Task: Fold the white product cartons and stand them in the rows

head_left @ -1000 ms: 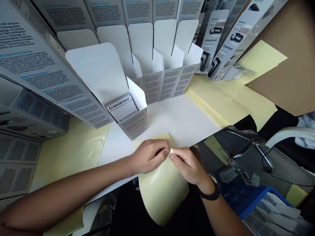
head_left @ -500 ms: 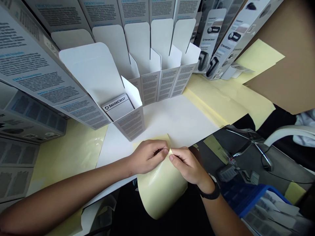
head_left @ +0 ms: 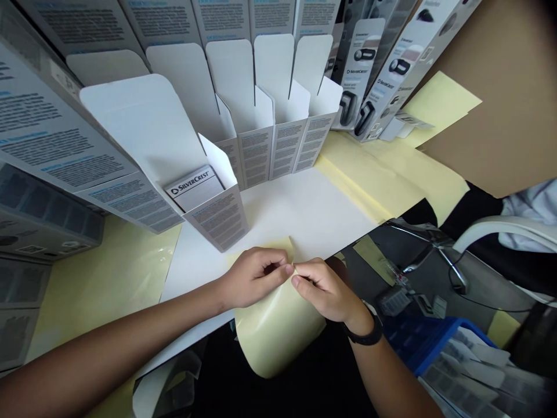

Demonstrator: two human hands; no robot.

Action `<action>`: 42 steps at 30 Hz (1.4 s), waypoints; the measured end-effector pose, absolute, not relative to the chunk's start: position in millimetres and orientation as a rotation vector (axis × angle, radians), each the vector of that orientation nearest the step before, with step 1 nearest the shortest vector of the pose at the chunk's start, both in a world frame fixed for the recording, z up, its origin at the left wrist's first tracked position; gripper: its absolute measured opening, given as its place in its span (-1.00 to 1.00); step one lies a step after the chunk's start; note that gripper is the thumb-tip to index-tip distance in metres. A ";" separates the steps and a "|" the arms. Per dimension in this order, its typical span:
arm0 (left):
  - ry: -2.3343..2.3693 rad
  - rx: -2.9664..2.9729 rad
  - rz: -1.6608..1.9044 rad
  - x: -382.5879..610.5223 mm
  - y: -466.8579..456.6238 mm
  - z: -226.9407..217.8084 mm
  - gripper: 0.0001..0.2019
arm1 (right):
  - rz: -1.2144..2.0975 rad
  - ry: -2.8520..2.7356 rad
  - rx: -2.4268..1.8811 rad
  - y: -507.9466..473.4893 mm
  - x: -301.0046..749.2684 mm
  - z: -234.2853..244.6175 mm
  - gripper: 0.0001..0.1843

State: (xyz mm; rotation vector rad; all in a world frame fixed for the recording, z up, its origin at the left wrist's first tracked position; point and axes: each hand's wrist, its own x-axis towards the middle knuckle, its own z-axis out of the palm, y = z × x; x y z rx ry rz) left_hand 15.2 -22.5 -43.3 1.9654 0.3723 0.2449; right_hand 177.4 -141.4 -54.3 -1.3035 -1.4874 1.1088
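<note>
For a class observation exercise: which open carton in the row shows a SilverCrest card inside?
The front carton, set forward of the others, holds the card; the cartons behind it show only white inner flaps.

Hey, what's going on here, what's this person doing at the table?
A person is pinching a curved, pale yellow glossy sheet between the fingers of their left hand and right hand, at the edge of a flat white surface. The sheet's lower part hangs past that edge. Just beyond the hands stand open grey-and-white SilverCrest cardboard cartons, flaps up.
</note>
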 end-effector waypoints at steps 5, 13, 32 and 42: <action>0.395 1.941 0.236 15.6 -21.5 -45.1 -0.60 | 1.144 -1.480 -1.301 -140.3 180.3 -56.0 -0.62; 0.421 1.808 0.314 17.2 -21.2 -46.1 -0.63 | 1.164 -1.430 -1.282 -141.7 181.6 -56.6 -0.60; 0.457 1.609 0.531 13.4 -22.3 -50.0 -0.56 | 0.341 -1.214 -1.930 -112.5 260.4 -47.0 -0.48; 0.509 1.645 0.434 15.4 -17.5 -53.2 -0.55 | 0.225 -1.716 -2.037 -98.4 253.7 -45.1 -0.47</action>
